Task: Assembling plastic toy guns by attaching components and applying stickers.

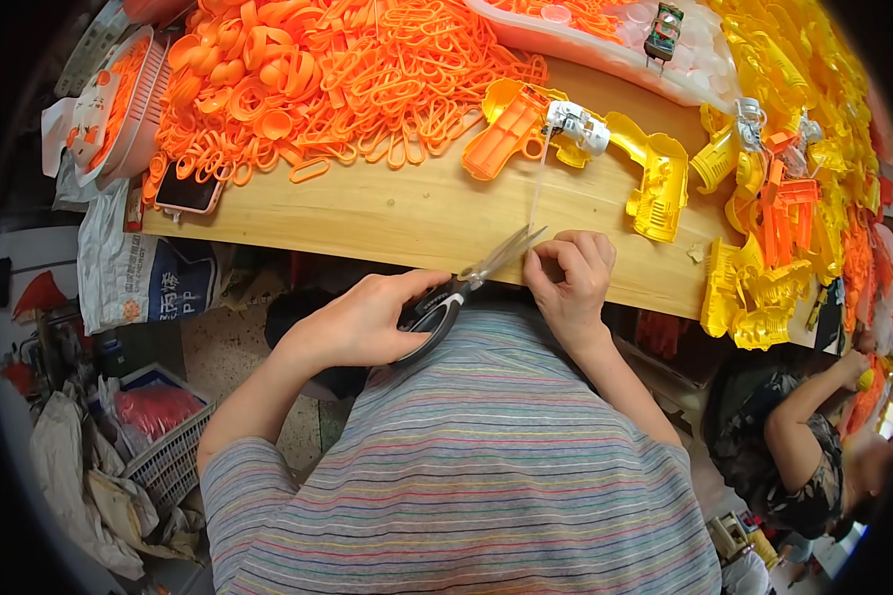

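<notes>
Left hand (367, 315) — grip wrapped round scissors (475, 277); right hand (577, 280) — grip pinched near strand (539, 183), contents unclear.

Metal scissor blades (497, 259); wooden table (387, 213), seemingly smooth.

Cannot make out any hold of the right hand (579, 280) on the thin pale strand (537, 188) running down toward it, too faint to follow past the blades of the scissors (496, 260) just beside it, nor see in full the scissors' handles, partly covered by the left hand (365, 322), or most of that hand's fingers, hidden beneath it. Cannot follow the orange heap (367, 69) beyond the left hand, cut off by the top edge, nor the yellow heap (809, 89), beyond and rightward of the right hand, lost at the dark rim. Cannot discern the blurred, cropped co-worker (789, 446) whole, well right of the right hand.
</notes>
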### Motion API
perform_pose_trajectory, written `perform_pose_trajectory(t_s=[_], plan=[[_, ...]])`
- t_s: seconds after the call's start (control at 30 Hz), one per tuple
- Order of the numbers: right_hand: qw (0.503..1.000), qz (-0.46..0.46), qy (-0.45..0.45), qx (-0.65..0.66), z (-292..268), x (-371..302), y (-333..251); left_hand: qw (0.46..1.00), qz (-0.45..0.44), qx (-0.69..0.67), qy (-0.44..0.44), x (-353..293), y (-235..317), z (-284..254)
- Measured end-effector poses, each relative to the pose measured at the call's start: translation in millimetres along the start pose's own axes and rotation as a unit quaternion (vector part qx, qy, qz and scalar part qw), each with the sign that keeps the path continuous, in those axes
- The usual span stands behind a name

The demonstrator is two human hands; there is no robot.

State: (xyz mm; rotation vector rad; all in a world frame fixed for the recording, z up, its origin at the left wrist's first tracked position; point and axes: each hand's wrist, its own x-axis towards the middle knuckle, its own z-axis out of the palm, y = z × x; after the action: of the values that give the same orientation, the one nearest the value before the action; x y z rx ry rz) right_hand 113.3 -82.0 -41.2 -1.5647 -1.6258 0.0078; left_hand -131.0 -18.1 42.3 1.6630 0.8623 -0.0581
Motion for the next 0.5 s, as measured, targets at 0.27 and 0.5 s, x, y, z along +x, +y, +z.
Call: perform_pose_trajectory(t_s=[0.27, 0.5], plan=[[1.000, -0.001, -0.002, -0.001, 1, 3, 1, 0.999, 0.015, 0.033, 0.020, 4, 1, 2], [1.000, 0.003, -0.003, 0.003, -2, 5, -2, 0.998, 0.047, 0.028, -0.023, 3, 2, -19]])
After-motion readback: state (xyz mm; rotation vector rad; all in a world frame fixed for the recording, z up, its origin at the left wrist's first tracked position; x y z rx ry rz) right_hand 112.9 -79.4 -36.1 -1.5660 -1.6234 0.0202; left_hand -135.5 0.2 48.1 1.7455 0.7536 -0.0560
